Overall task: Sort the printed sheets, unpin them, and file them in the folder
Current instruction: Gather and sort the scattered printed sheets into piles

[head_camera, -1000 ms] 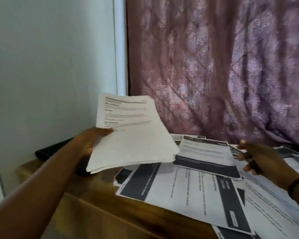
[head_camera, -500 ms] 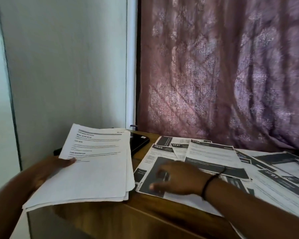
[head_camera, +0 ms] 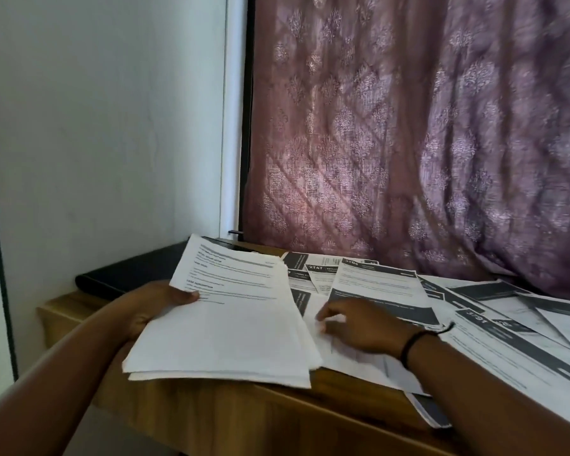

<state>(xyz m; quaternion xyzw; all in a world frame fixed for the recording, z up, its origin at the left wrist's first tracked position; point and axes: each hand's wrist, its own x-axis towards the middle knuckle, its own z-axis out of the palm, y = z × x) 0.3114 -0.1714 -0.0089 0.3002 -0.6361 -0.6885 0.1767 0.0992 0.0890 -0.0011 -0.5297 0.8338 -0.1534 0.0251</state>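
Wooden tabletop [head_camera: 310, 419] set in a room corner: pale plastered wall [head_camera: 106, 126] on the left, mauve patterned curtain [head_camera: 408, 126] behind, with a white window frame strip [head_camera: 232, 110] between them.

Loose printed sheets [head_camera: 375, 284] with dark header bands are spread overlapping over the centre and right of the tabletop, some hanging past the near edge. A black folder [head_camera: 129, 274] lies flat in the far-left corner, right end covered by paper.

Left hand [head_camera: 152, 307] grips a thick sheet stack [head_camera: 231, 324] by its left edge, thumb on top, fingers underneath and not visible. The stack tilts up over the tabletop's left part and blocks the folder's right end and the sheets below it.

Right hand [head_camera: 362, 324] lies on the loose sheets just right of the stack, fingers loosely curled; motion blur, so cannot tell if they pinch a sheet. Black wristband [head_camera: 415, 343] on that wrist.

Print mostly illegible; any pins too small to make out. The far-right sheets are cut off by the frame.
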